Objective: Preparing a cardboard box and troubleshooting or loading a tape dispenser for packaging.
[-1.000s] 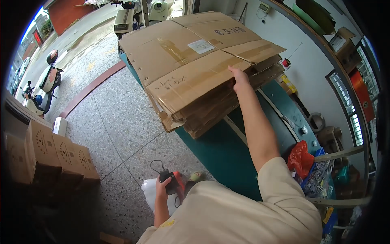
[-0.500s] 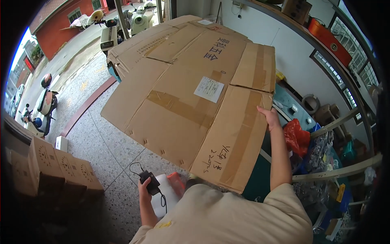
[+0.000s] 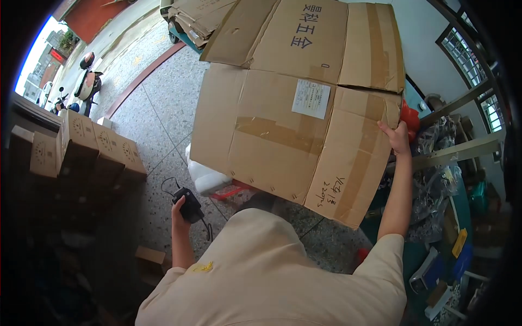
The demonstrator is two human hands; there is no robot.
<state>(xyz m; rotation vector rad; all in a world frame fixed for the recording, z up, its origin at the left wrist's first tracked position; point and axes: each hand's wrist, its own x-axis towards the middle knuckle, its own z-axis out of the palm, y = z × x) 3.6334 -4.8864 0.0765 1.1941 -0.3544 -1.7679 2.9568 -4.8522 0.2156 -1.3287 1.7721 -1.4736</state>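
A large flattened cardboard box [image 3: 277, 127], with brown tape strips and a white label [image 3: 311, 99], fills the middle and upper right. My right hand [image 3: 399, 139] grips its right edge, thumb on the upper face; the other fingers are mostly hidden behind. Low at the left, my left hand [image 3: 178, 212] is closed around a small black box-shaped device [image 3: 189, 204] with thin black cables. White wrapped material [image 3: 205, 178] and something red [image 3: 228, 192] lie on the floor, partly under the cardboard.
Stacked brown cartons [image 3: 81, 138] stand at the left. More flattened cardboard [image 3: 198, 19] rests on a wheeled cart at the top. At right, a green table [image 3: 421, 274] carries plastic bags and small parts, behind a pale rail [image 3: 454, 152]. A scooter [image 3: 87, 84] is parked outside.
The cardboard sheet has come nearer to me and off the cardboard stack, still in my right hand. My left hand keeps the black device. The view has tilted down.
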